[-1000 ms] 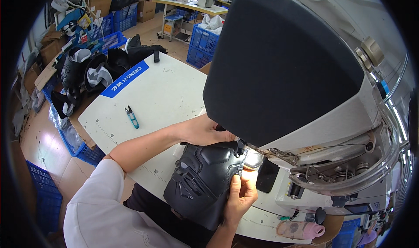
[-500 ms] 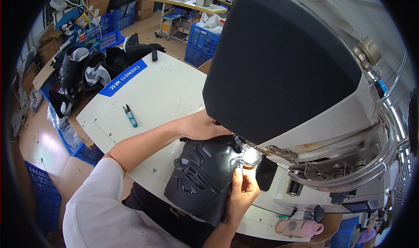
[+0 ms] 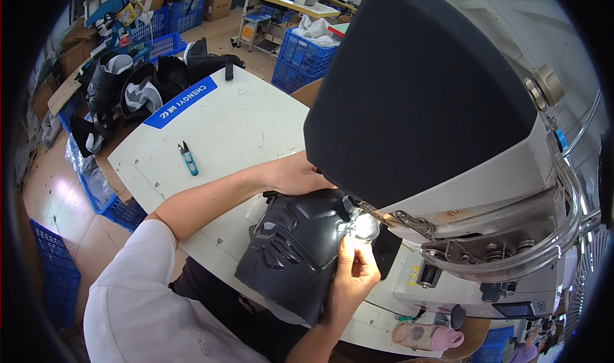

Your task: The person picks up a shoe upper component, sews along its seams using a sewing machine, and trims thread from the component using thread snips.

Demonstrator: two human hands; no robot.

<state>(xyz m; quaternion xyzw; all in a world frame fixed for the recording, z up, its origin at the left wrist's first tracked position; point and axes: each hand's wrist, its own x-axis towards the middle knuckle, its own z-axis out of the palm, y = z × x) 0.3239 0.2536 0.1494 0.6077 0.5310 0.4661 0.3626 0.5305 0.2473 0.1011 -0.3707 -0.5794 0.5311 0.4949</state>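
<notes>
A black, padded boot upper [image 3: 288, 238] with moulded ridges and stitched lines lies under the head of a sewing machine [image 3: 416, 101]. At its right edge, beside the brightly lit presser-foot area [image 3: 361, 227], my right hand [image 3: 354, 267] pinches the material between thumb and fingers. My left hand [image 3: 297, 173] rests at the upper's far edge. Its fingertips are hidden behind the machine head, so their grip does not show. The needle cannot be made out in the glare.
Blue-handled thread snips [image 3: 188, 158] lie on the white table [image 3: 256, 114]. Black boot pieces [image 3: 137, 91] are heaped beyond its left edge, near blue crates [image 3: 54, 261]. A pink-capped bottle [image 3: 427, 336] lies at the right front. The bulky machine head blocks the view behind it.
The view has shifted slightly. The boot upper has moved a little toward the left relative to the machine, and both hands stay at its edges.
</notes>
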